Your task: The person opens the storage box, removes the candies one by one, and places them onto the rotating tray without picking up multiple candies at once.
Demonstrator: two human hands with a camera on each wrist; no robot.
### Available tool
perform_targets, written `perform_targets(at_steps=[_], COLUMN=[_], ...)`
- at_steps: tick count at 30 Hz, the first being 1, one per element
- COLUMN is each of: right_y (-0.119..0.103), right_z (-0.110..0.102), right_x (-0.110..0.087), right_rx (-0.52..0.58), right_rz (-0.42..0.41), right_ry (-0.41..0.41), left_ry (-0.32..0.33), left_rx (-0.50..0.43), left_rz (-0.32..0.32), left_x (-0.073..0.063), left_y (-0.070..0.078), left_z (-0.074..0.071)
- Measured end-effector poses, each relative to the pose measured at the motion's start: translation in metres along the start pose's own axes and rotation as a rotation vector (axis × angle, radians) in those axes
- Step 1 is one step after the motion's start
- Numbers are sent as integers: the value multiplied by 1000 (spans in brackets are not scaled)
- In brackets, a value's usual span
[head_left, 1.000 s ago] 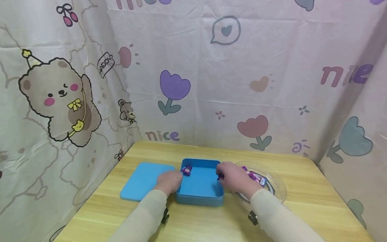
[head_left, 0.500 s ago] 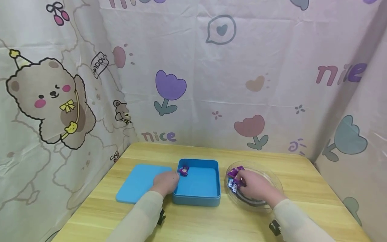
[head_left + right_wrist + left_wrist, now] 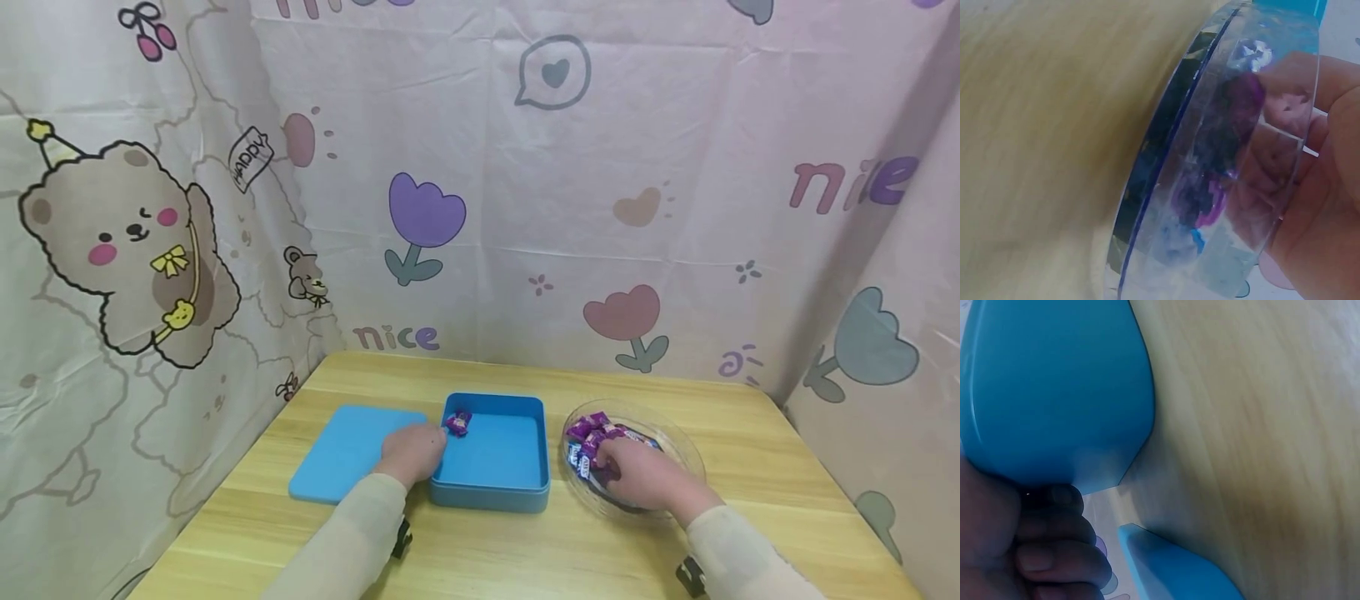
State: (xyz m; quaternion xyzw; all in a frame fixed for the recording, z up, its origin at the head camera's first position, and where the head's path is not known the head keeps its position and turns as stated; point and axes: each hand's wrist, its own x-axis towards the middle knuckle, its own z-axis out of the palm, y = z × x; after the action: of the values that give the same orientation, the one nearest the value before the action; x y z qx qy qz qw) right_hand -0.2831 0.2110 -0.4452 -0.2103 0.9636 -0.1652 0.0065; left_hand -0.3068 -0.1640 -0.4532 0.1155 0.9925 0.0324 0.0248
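A light-blue open box [image 3: 491,497] stands mid-table, with one purple-wrapped candy [image 3: 458,423] inside by its left wall. My left hand [image 3: 414,454] holds the box's left side; in the left wrist view its fingers [image 3: 1054,559] are curled close against the blue wall. In the clear round bowl [image 3: 693,450] lie several purple candies [image 3: 587,427] and some blue-and-white wrapped ones [image 3: 579,462]. My right hand [image 3: 645,477] reaches into the bowl, fingertips among the wrappers. Through the bowl's wall in the right wrist view, purple wrappers [image 3: 1247,100] show close to the fingers; I cannot tell whether one is pinched.
Left of the box, a flat light-blue lid [image 3: 337,458] lies on the wooden table [image 3: 480,558], partly behind my left hand. A printed cloth [image 3: 480,167] hangs behind the table and along both sides.
My right hand has moved from the box's right wall, with a purple candy in its fingers, across into the clear bowl, then slightly right there. My left hand stays at the box's left side.
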Motion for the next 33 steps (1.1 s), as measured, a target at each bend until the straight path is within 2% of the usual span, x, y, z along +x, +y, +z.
perform_targets(at_steps=[8,13,21,28,33], right_y=[-8,-28,-66,-96,-112], right_z=[-6,-9,-8,0,10], right_x=[6,14,36,59,78], right_rx=[-16,-4,46,70,43], right_rz=[-25,-14,-67,-100,-124], right_ry=[38,60,100,53,5], left_ry=[4,13,-8,-10,-12], left_rx=[41,52,23,19,-12], left_rz=[33,46,26,10,-30], left_x=[1,0,-1,0,1], left_y=[1,-1,1,1,0], left_z=[1,1,-2,-2,-1])
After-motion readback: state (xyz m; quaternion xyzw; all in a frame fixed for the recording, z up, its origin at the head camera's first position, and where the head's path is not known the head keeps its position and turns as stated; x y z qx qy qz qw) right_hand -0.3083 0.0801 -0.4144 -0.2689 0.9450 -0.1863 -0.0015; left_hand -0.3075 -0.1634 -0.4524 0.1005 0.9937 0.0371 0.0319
